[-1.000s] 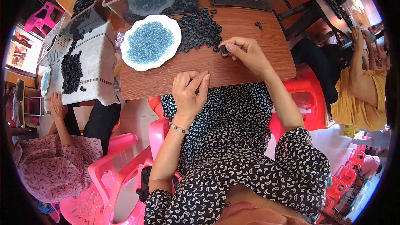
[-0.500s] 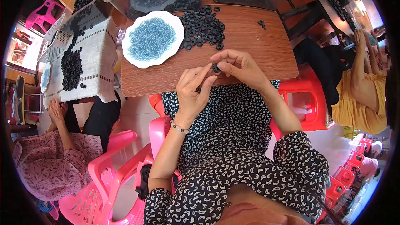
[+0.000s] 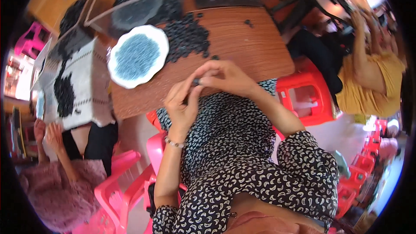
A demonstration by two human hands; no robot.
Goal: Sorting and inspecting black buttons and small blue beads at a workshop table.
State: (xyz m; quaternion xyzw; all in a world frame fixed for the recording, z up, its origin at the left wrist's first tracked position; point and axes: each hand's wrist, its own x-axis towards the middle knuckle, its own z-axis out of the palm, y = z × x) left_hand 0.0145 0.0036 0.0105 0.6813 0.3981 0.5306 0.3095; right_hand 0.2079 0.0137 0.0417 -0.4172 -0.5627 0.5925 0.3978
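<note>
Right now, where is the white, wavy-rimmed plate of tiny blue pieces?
In the head view, the white, wavy-rimmed plate sits at the left side of the brown wooden tabletop, left of a heap of small black pieces.

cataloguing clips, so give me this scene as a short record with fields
right hand: pinching a black part
left hand: fingertips at that part, contact unclear
table: brown, wood-look
on table: scalloped white plate of bluish bits; black pile to its right
beyond: clear bins of black parts
co-workers: pink top left, yellow top right
</note>
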